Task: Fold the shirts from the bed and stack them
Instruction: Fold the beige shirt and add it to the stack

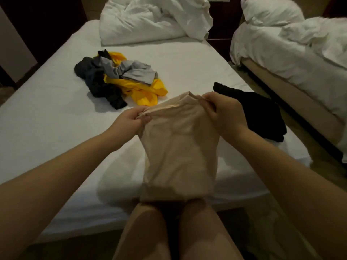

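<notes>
A pale beige fabric shirt (178,147) hangs at the centre of the frame, gathered narrow and held up by its top edge above the near edge of the white-sheeted bed (47,119). Its lower end meets the person's bare knees (150,218) at bottom centre of the view. The left hand (134,117) pinches the shirt's top left corner, its grip closed with thumb and fingers bunching the fabric. The right hand (223,113) holds the top right corner, its grip likewise closed on the cloth, fingers curled over the edge. A loose heap of crumpled yellow, grey and dark garments (120,79) lies on the sheet left of centre in the upper half, apart from the held shirt. A black garment (255,113) lies on the bed at the right, behind the right hand; it appears roughly flat, but the dim view does not show whether it is folded. A rumpled white duvet (154,19) sits at top centre. A second bed with white bedding (293,45) stands at upper right.
</notes>
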